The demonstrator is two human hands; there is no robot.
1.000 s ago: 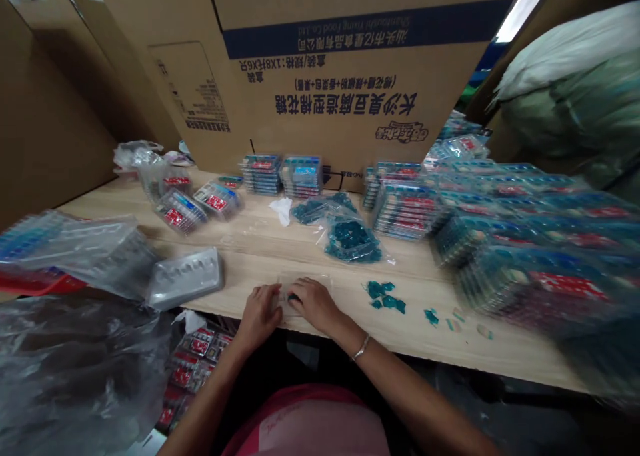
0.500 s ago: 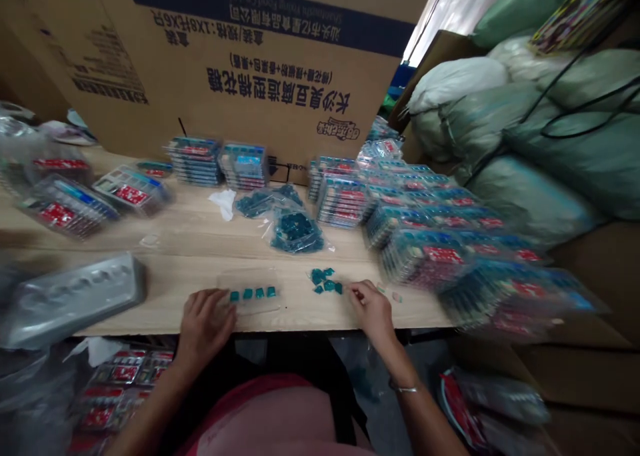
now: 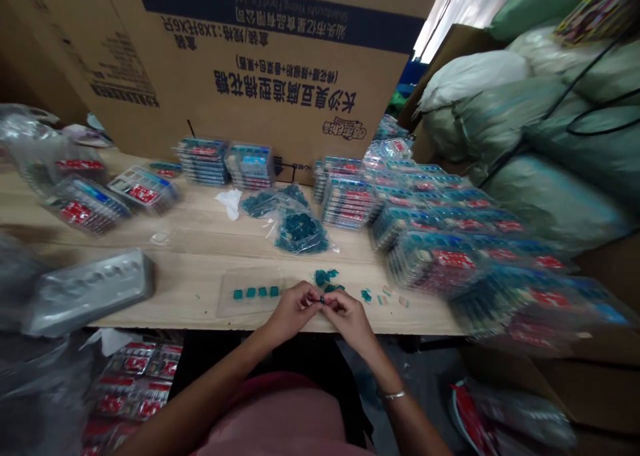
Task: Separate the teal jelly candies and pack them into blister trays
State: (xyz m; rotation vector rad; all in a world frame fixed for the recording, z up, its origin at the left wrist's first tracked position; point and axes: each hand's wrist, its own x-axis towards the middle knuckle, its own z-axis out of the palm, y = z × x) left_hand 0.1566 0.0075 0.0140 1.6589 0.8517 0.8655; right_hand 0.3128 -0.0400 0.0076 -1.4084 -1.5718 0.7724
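Note:
Near the table's front edge, my left hand (image 3: 294,311) and my right hand (image 3: 349,317) meet fingertip to fingertip. Both pinch a small dark teal piece (image 3: 321,299), mostly hidden by the fingers. Just left of them lies a flat clear plastic tray (image 3: 227,303) with a row of several teal square pieces (image 3: 251,293). A little pile of loose teal pieces (image 3: 325,276) sits right behind my fingers. To the right are another teal piece (image 3: 367,295) and small pale strips (image 3: 383,300).
Clear bags of teal pieces (image 3: 301,233) lie mid-table. Stacked filled packs (image 3: 430,259) crowd the right side. A stack of grey-clear plastic trays (image 3: 93,289) stands at left. A big cardboard box (image 3: 280,63) walls off the back; sacks (image 3: 500,119) are piled beyond at right.
The view has swung right. My right hand went from the tray to the loose pieces, then came back left. My left hand left the tray's side, and both now meet at a teal piece.

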